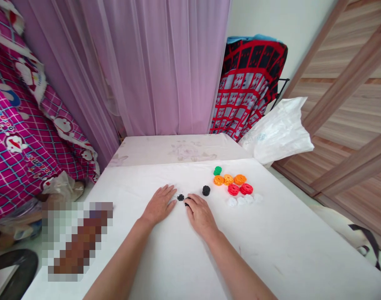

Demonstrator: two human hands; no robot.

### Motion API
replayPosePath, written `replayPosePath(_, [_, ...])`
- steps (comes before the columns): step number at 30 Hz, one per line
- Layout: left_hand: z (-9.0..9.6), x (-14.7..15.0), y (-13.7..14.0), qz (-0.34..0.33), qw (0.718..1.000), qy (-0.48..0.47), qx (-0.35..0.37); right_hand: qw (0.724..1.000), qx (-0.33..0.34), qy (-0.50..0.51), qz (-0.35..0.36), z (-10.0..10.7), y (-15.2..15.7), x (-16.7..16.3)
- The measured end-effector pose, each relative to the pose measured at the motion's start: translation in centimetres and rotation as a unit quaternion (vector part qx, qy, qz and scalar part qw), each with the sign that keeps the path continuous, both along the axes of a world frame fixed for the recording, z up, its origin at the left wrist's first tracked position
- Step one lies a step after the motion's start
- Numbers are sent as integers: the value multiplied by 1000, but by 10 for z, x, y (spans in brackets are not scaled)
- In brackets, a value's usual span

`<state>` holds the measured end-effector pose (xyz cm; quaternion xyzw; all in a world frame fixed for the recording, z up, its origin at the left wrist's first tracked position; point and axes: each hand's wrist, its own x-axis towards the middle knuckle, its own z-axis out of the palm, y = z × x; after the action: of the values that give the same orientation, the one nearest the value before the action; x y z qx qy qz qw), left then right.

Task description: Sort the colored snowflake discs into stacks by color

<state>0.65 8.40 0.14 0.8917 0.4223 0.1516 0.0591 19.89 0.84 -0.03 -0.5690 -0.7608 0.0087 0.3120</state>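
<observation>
My left hand (pixel 160 205) lies flat on the white tabletop with its fingers stretched out, holding nothing. Just beyond its fingertips, between the two hands, a small black notched disc (pixel 180 197) lies flat. My right hand (pixel 201 213) has curled fingers closed on another black notched disc (pixel 187 201), mostly hidden beneath them. Behind the right hand stands a short black stack of notched discs (pixel 206 191). Farther right are green discs (pixel 217 171), several orange piles (pixel 228 179), two red piles (pixel 233 190) and whitish discs (pixel 240 201).
A white cloth covers the table (pixel 255 250), with a flower-patterned strip (pixel 190 151) at its far end. At its right edge hangs a white plastic bag (pixel 277 131). A blurred-out brown patch (pixel 80 241) is at left. Purple curtains (pixel 159 66) hang behind the table.
</observation>
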Motion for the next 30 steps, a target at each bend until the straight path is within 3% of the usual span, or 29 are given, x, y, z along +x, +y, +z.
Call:
replayPosePath(9, [1,8,-27,-40,997,-68,-24,997,-27,-61,-25,1,-6,-2])
replayPosePath(15, [3,5,-44,-70,988,-124,-55,998,-17,-22,-64,0,-8,-3])
replayPosePath(19, [1,1,-35,-5,987,-157,-18,999,8,12,-48,5,-12,-2])
replayPosePath(23, [3,4,-9,64,995,-80,-14,995,13,60,-78,8,-17,3])
replayPosePath(26, [5,9,-4,11,998,-34,-47,992,17,87,-88,9,-20,9])
replayPosePath(30, [2,12,-25,-40,996,-62,-49,990,19,109,-89,9,-23,12])
